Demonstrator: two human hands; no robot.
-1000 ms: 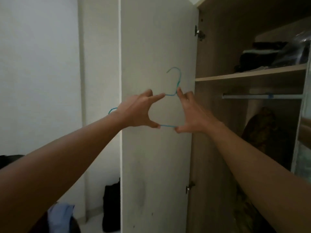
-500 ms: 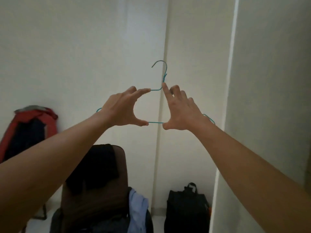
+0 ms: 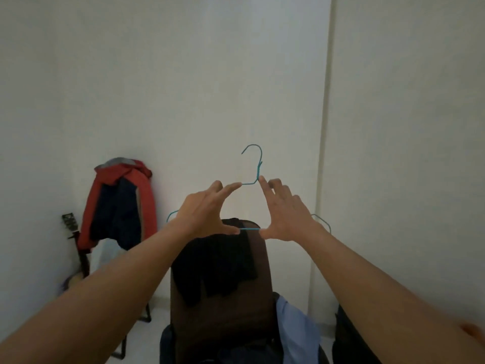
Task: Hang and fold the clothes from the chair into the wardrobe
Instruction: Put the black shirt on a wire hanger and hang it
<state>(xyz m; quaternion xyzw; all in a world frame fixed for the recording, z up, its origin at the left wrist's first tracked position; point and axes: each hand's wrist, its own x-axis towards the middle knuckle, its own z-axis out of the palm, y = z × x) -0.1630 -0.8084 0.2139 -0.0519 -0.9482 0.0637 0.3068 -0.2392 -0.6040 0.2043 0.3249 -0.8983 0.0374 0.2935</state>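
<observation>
A thin blue wire hanger [image 3: 258,166] is held upright in front of me, hook at the top. My left hand [image 3: 203,215] pinches its left shoulder and bottom bar. My right hand [image 3: 284,215] pinches the right shoulder and bottom bar. Just below the hands stands a brown chair [image 3: 259,261] with a black garment [image 3: 217,269] draped over its backrest. A light blue shirt [image 3: 295,329] hangs over the chair's right side. The wardrobe is out of view.
A red and navy jacket [image 3: 119,200] hangs at the left wall above a guitar [image 3: 74,248]. A black bag [image 3: 349,340] sits on the floor at the right. White walls lie behind, with a corner edge [image 3: 324,153] to the right.
My view has swung left from the open wardrobe to the chair. Both hands keep the same hold on the hanger, which now hangs above the chair's backrest.
</observation>
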